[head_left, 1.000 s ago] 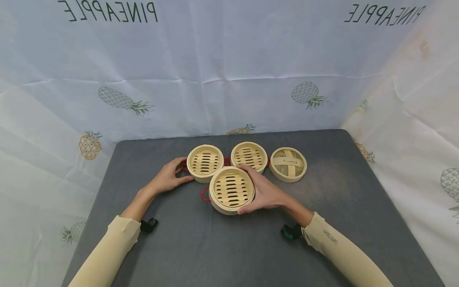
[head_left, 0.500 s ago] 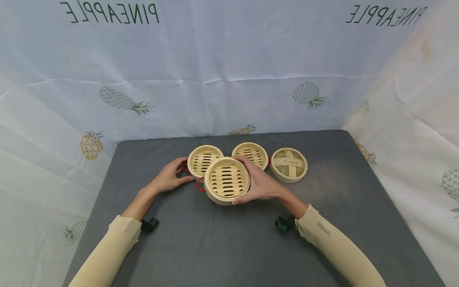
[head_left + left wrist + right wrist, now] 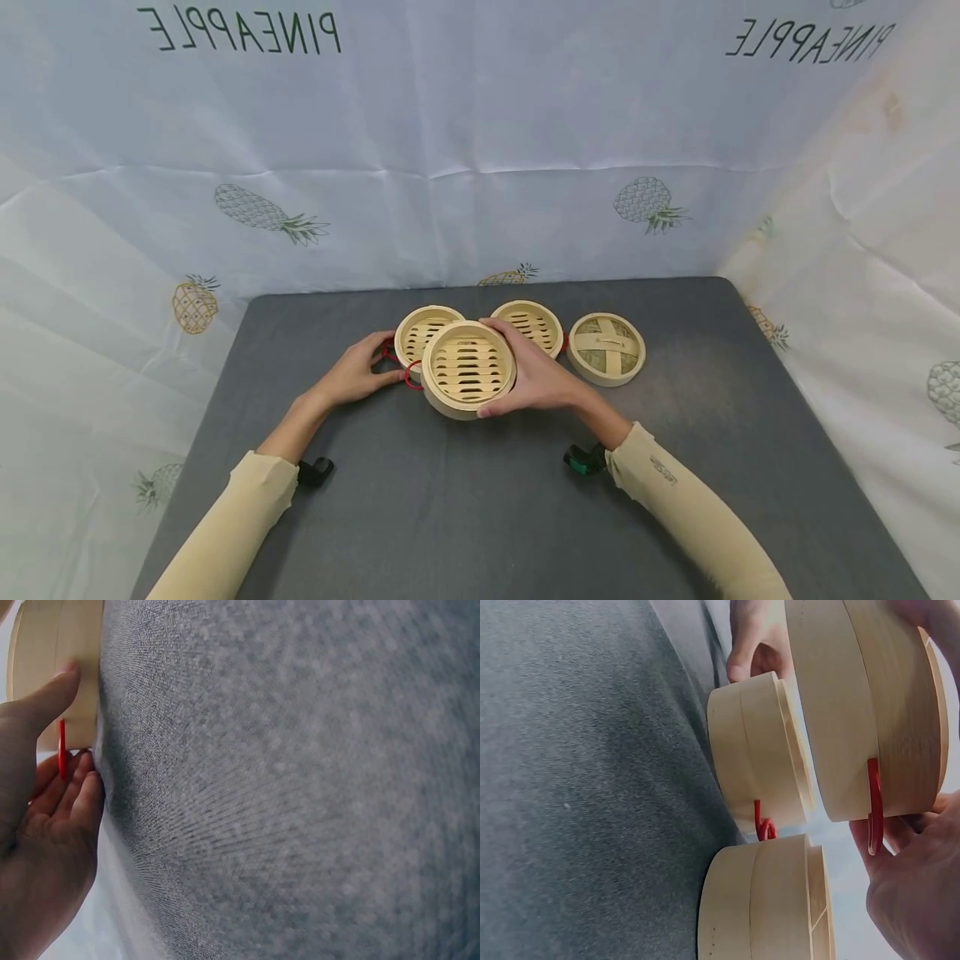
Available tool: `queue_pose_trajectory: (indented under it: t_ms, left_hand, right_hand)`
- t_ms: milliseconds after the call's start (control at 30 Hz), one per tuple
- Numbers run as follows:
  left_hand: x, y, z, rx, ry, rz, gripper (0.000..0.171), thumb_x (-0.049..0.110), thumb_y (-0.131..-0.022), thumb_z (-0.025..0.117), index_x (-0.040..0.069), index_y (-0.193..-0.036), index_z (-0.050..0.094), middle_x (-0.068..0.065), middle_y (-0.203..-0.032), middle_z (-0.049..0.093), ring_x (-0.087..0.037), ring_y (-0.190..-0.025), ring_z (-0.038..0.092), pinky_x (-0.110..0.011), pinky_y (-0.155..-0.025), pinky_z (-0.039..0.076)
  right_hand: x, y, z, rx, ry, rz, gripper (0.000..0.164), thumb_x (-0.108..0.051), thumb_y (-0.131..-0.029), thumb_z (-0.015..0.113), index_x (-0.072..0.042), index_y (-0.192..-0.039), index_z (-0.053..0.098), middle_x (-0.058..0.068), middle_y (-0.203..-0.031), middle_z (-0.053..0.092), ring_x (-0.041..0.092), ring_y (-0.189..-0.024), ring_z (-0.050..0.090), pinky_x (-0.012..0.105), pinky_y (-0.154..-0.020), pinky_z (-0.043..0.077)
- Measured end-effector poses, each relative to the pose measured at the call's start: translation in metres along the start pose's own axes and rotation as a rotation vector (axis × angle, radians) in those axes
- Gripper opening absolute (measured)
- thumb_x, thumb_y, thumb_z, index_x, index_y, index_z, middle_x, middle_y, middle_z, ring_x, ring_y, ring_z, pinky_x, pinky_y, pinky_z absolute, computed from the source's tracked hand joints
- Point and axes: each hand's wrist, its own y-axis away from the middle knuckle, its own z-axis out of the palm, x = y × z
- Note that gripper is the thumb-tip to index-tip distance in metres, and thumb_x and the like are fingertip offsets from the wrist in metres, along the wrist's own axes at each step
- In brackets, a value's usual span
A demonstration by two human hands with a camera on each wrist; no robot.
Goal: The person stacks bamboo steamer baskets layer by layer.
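Observation:
My right hand holds a round bamboo steamer basket by its right side, raised off the table and overlapping two others in the head view. It has a slatted base and a red loop handle on its left. In the right wrist view, this steamer basket hangs apart from the ones below. My left hand grips the left side of a second bamboo steamer basket on the table, thumb against its wall and fingers near its red handle.
Behind the right hand stands a third bamboo steamer basket. To its right lies a woven bamboo lid with crossed strips. The dark grey table is backed by white pineapple-print cloth.
My right hand has lifted its steamer basket and carried it left and away from me, now partly over the left steamer basket. My left hand has stayed in place.

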Motion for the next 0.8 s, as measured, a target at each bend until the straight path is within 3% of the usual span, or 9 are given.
queue_pose_trajectory:
  t_ms: [333,800]
  left_hand:
    - [0.000,0.000,-0.001,0.001,0.013,0.003,0.076,0.017,-0.098,0.084,-0.005,-0.160,0.045,-0.028,-0.155,0.054,-0.046,-0.146,0.056,-0.058,-0.122,0.050]
    - [0.001,-0.001,-0.001,-0.002,0.019,0.006,0.076,0.020,-0.098,0.084,-0.003,-0.159,0.046,-0.028,-0.158,0.052,-0.046,-0.147,0.054,-0.059,-0.122,0.049]
  right_hand:
    - [-0.001,-0.013,-0.004,0.006,-0.016,0.006,0.127,-0.049,-0.072,0.100,-0.023,-0.171,0.025,0.005,-0.161,0.050,0.028,-0.147,0.054,0.060,-0.120,0.047]
    - [0.003,-0.027,-0.008,0.018,-0.026,0.044,0.130,-0.058,-0.069,0.099,-0.031,-0.171,0.023,0.004,-0.162,0.049,0.028,-0.146,0.054,0.059,-0.119,0.048]
